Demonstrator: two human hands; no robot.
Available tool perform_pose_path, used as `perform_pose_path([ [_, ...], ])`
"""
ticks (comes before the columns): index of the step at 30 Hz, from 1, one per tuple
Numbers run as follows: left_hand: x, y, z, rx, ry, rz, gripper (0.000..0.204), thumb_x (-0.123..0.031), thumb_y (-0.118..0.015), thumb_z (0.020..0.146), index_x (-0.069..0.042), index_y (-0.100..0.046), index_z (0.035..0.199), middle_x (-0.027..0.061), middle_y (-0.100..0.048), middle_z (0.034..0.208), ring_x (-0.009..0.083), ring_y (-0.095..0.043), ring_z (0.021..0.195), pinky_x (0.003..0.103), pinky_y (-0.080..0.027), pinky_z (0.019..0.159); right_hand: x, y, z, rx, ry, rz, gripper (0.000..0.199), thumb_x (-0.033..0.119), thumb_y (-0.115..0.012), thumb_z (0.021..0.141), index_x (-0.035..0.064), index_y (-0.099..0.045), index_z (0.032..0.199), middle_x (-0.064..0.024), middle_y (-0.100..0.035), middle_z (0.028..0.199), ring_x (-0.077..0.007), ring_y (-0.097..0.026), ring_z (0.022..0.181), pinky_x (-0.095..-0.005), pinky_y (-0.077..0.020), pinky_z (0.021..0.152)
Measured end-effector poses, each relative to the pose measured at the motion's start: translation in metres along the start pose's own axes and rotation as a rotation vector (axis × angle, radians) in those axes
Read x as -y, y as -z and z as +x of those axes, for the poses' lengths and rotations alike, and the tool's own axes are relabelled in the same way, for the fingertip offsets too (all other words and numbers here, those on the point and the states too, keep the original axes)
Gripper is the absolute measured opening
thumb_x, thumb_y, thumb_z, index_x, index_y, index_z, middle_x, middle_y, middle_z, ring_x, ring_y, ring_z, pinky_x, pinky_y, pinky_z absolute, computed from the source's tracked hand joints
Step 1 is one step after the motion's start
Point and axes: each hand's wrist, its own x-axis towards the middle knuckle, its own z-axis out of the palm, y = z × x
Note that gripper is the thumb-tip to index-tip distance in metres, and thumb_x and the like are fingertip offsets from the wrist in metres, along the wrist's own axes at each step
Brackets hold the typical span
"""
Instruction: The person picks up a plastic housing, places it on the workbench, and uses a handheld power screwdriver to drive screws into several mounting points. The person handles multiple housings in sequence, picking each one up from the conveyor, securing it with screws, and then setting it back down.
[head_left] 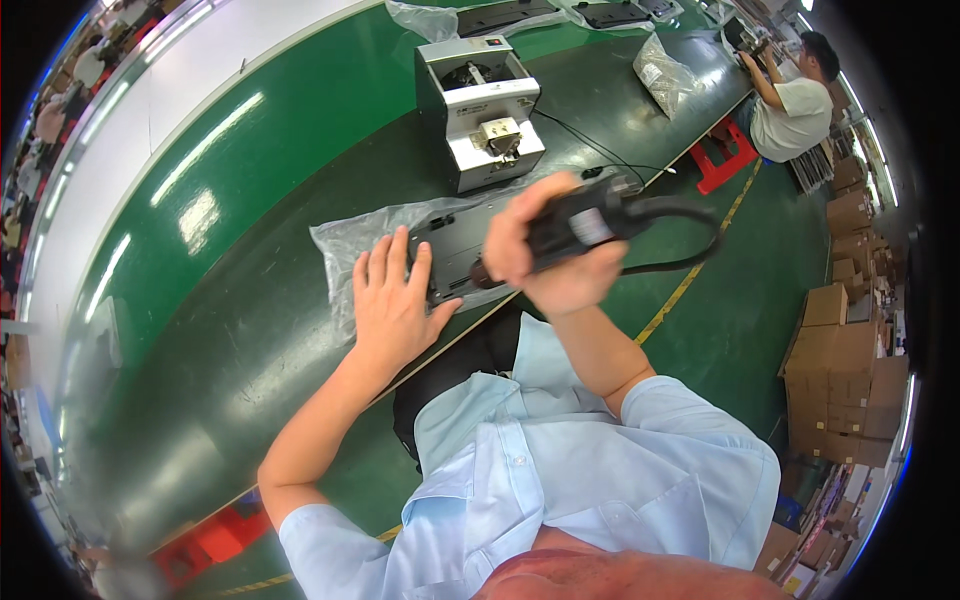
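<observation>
The left hand lies palm down with its fingers spread and its thumb out to the side, on the left end of a dark flat panel near the front edge of a green surface. The right hand wraps its fingers around a black handheld tool, the grip blurred. The tool slants over the right part of the panel, its brownish tip low above or against it; whether the two touch cannot be told. A thick black cord loops from the tool's rear, out past the front edge.

Beneath the panel, a clear plastic bag spreads in wrinkles, showing mainly to the left. Just behind, toward the back edge, stands a boxy silver-and-black machine, a thin dark cable trailing to its right. Farther right, another clear bag lies near the front edge; more dark panels rest on plastic beyond the machine.

In front of the surface, the person wears a light blue shirt. A co-worker in a pale top sits farther along the front edge, near a red stool. A yellow line crosses the green floor, and brown cartons stand stacked at right.
</observation>
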Motion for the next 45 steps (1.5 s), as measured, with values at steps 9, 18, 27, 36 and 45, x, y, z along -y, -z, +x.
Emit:
perform_pose_path([
  [9,0.019,0.069,-0.06,0.127,0.216,0.168,0.078,-0.037,-0.087,0.074,-0.006,-0.058,0.14,0.0195,-0.047,0.154,0.0432,-0.041,0.143,0.058,-0.03,0.118,0.103,0.137,-0.021,-0.495,-0.26,-0.156,0.063,0.066,-0.041,0.104,0.0045,-0.057,0.108,-0.0028,-0.05,0.067,-0.0129,-0.045,0.049,-0.0296,-0.0385,0.047],
  [18,-0.003,0.106,-0.041,0.251,0.23,0.214,0.1,-0.045,-0.088,0.073,-0.003,-0.044,0.152,0.0259,-0.037,0.159,0.0496,-0.03,0.148,0.065,-0.022,0.119,0.069,0.193,-0.025,-0.608,-0.38,-0.097,0.049,0.047,-0.049,0.107,0.0009,-0.058,0.12,-0.0091,-0.06,0.089,-0.0115,-0.046,0.051,-0.0279,-0.0388,0.048],
  [27,0.066,0.046,-0.002,0.06,-0.105,0.011,0.091,-0.05,-0.085,0.069,-0.009,-0.056,0.144,0.0216,-0.05,0.139,0.042,-0.048,0.127,0.054,-0.038,0.106,0.03,0.194,-0.018,-0.592,-0.323,-0.216,0.041,0.03,-0.059,0.105,-0.0001,-0.053,0.132,-0.0118,-0.065,0.1,-0.0103,-0.046,0.048,-0.0278,-0.0369,0.042],
  [36,0.176,0.1,0.019,-0.139,-0.129,0.225,0.089,-0.041,-0.088,0.063,-0.012,-0.058,0.142,0.0223,-0.049,0.141,0.0434,-0.049,0.125,0.054,-0.039,0.106,0.024,0.189,-0.02,-0.543,-0.252,-0.287,0.047,0.034,-0.057,0.104,-0.0021,-0.049,0.133,-0.0104,-0.062,0.098,-0.0087,-0.045,0.046,-0.0254,-0.0364,0.04],
  [45,0.273,0.034,0.092,0.015,0.373,0.599,0.066,-0.037,-0.07,0.089,-0.021,-0.052,0.15,0.0194,-0.051,0.148,0.0424,-0.041,0.142,0.068,-0.026,0.116,0.018,0.18,-0.007,-0.548,-0.291,-0.339,0.041,0.03,-0.055,0.106,-0.0031,-0.05,0.13,-0.0107,-0.063,0.091,-0.0099,-0.047,0.046,-0.0264,-0.0382,0.04],
])
